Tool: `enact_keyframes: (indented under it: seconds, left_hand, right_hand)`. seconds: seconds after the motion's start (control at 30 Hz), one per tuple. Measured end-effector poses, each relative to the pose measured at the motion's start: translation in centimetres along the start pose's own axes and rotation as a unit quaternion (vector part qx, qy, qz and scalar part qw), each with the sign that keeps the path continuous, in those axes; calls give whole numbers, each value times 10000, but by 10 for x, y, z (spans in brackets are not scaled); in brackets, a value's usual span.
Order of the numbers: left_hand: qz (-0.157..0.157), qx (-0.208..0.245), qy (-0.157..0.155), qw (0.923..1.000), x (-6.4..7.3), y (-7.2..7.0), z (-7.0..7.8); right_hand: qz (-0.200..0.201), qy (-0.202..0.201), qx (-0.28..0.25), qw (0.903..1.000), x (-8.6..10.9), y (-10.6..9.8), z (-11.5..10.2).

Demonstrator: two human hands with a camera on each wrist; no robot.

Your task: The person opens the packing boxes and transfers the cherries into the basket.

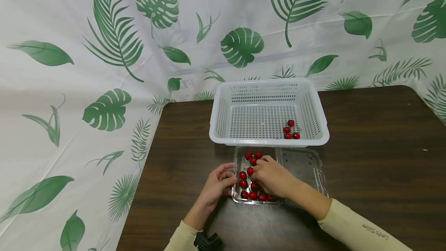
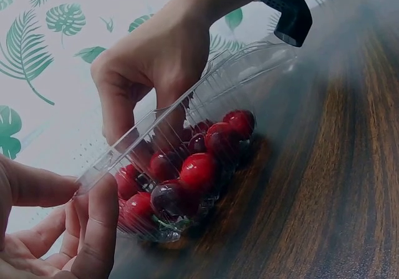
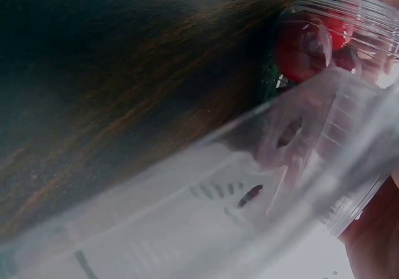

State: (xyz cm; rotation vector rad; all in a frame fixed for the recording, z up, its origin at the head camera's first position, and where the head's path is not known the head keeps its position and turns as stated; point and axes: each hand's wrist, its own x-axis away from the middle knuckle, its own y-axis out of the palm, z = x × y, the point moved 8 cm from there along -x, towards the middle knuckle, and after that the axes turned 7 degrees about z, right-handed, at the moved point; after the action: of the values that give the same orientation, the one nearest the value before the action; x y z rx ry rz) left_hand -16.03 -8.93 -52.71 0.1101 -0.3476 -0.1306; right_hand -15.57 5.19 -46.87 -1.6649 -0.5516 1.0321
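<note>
A clear plastic clamshell box lies unfolded on the table with several red cherries in its left half. My left hand is at that half's left side; in the left wrist view, its thumb and a finger pinch the rim. My right hand reaches down into the same half, its bent fingers among the cherries. Plastic and fruit partly hide those fingertips, so I cannot tell whether they hold a cherry. In the right wrist view, blurred clear plastic crosses in front of cherries.
Right behind the box stands a white perforated basket, with several cherries in its front right corner. The box's lid half lies flat under my right forearm. A leaf-print cloth hangs behind the dark wooden table.
</note>
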Motion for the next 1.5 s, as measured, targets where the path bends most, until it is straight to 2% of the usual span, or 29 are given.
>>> enact_keyframes:
  seconds: [0.27, 0.5, 0.8, 1.07, 1.23, 1.5]
  left_hand:
    - [12, 17, -11, 10000, 1, 0, 1]
    - [39, 2, 0, 10000, 2, -1, 1]
    - [10, 28, 2, 10000, 2, -1, 1]
    - [-18, 50, 25, 10000, 2, 0, 1]
    - [-11, 35, 10, 10000, 3, -1, 0]
    - [3, 35, 2, 10000, 2, -1, 0]
  right_hand:
    - [247, 33, -396, 9989, -2, -8, 1]
    - [602, 105, -484, 9970, -2, -21, 2]
    - [1275, 132, -405, 9909, -5, -52, 3]
    - [1944, 270, -534, 9791, -4, -84, 22]
    - [2262, 679, -616, 9698, 2, -99, 43]
    - [2293, 1879, -567, 9534, 12, -107, 85]
